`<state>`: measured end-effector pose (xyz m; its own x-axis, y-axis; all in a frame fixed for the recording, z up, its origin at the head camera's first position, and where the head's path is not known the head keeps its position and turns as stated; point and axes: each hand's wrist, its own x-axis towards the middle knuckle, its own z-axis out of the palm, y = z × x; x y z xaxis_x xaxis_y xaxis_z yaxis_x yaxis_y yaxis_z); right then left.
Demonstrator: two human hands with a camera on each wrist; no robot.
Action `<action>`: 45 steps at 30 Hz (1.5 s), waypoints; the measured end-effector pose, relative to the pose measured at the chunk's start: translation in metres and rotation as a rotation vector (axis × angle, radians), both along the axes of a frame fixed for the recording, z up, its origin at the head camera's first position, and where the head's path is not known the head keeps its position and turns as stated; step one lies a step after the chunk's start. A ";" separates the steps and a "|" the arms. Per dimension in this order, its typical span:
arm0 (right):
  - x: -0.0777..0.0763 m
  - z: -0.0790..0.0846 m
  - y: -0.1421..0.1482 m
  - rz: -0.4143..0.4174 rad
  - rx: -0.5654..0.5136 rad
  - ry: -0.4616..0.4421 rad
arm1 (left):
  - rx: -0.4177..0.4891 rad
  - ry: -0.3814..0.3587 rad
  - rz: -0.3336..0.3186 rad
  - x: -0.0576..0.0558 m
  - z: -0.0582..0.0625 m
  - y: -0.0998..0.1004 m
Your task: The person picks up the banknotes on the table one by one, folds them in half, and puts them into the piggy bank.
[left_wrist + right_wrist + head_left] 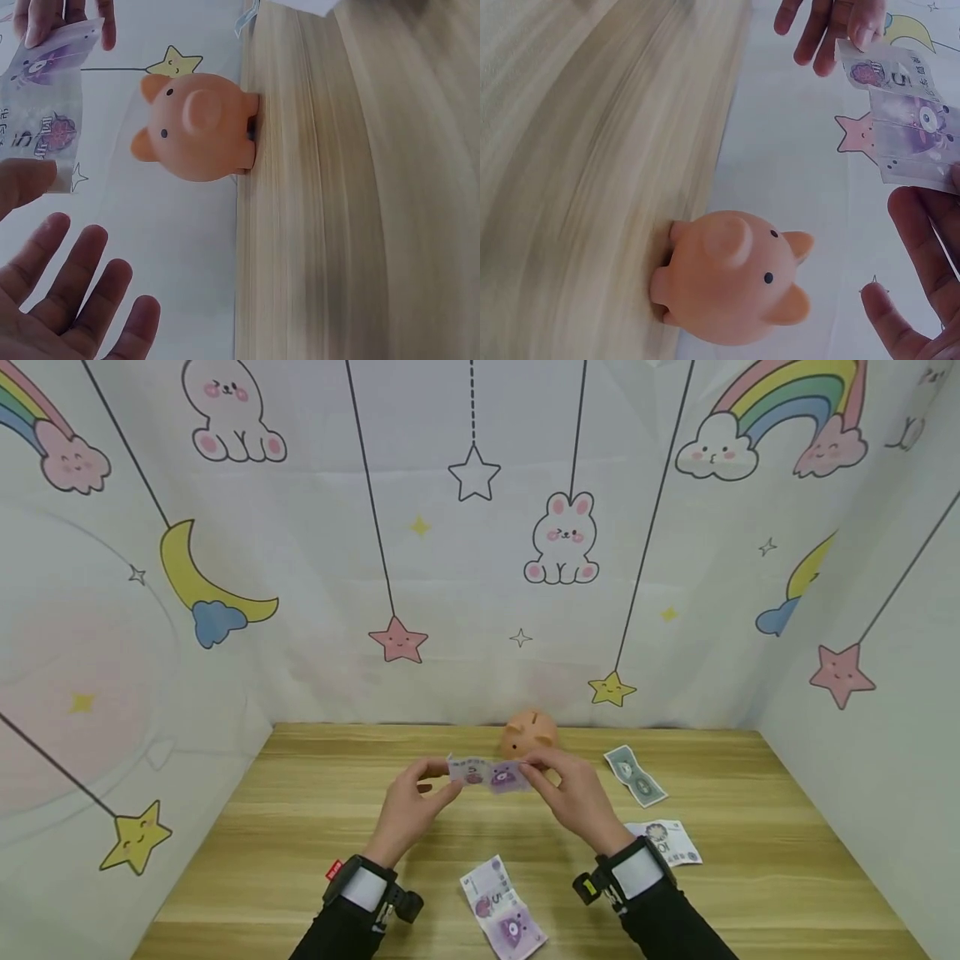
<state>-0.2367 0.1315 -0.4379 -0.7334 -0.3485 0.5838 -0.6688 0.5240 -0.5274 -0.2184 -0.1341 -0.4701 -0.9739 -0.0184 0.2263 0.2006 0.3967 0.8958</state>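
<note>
Free lanes: table (247,860) left edge across to left hand (416,797); strip down right edge. Obstacles: piggy bank (529,733) mid far edge, raised purple note (491,772) spanning left hand to right hand (576,795), 2 flat notes (637,777) toward right edge, 1 lower note (504,910) between sleeves (337,931).

The held banknote (491,774) is purple and white, the piggy bank (196,129) orange — the tabletop (322,835) streaked tan.
</note>
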 end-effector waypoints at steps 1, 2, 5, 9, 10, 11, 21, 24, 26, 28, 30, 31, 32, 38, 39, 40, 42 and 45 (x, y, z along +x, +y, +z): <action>0.000 0.001 0.000 -0.003 0.002 0.009 | 0.000 0.000 -0.005 0.000 0.000 -0.001; 0.000 0.001 0.000 -0.007 0.005 0.014 | -0.002 0.003 -0.010 0.000 0.000 -0.002; 0.000 0.002 0.002 -0.014 0.001 0.013 | -0.003 0.012 -0.039 0.001 0.001 -0.006; -0.001 0.003 0.003 -0.020 0.000 0.004 | 0.012 0.034 -0.091 0.000 0.005 -0.012; -0.001 0.003 0.004 -0.021 0.002 0.002 | 0.016 0.038 -0.106 -0.001 0.006 -0.014; -0.001 0.003 0.004 -0.021 0.004 0.003 | 0.021 0.037 -0.119 -0.002 0.007 -0.015; -0.002 0.003 0.006 -0.017 0.003 0.002 | 0.048 0.001 -0.295 -0.004 0.019 -0.023; -0.002 0.003 0.006 -0.016 -0.006 -0.013 | 0.050 -0.020 -0.334 -0.005 0.016 -0.023; -0.002 0.003 0.006 -0.014 -0.015 -0.027 | 0.060 -0.022 -0.345 -0.005 0.014 -0.023; -0.002 0.003 0.006 -0.016 -0.023 -0.042 | 0.071 -0.014 -0.341 -0.005 0.012 -0.022; -0.001 0.003 0.007 -0.017 -0.033 -0.054 | 0.091 -0.007 -0.326 -0.005 0.010 -0.021; -0.001 0.003 0.007 -0.019 -0.037 -0.058 | 0.099 -0.004 -0.317 -0.005 0.010 -0.021; -0.002 0.003 0.007 -0.022 -0.039 -0.060 | 0.101 -0.002 -0.307 -0.005 0.009 -0.021; -0.002 0.001 0.008 -0.025 -0.046 -0.058 | 0.092 0.025 -0.220 -0.005 0.007 -0.017; -0.003 0.000 0.008 -0.028 -0.047 -0.059 | 0.089 0.033 -0.196 -0.004 0.007 -0.016; -0.003 0.000 0.008 -0.031 -0.049 -0.060 | 0.089 0.043 -0.175 -0.004 0.007 -0.015; -0.003 -0.002 0.008 -0.037 -0.051 -0.060 | 0.086 0.065 -0.128 -0.003 0.007 -0.012; -0.003 -0.003 0.006 -0.047 -0.063 -0.077 | 0.072 0.126 -0.075 -0.003 0.007 -0.008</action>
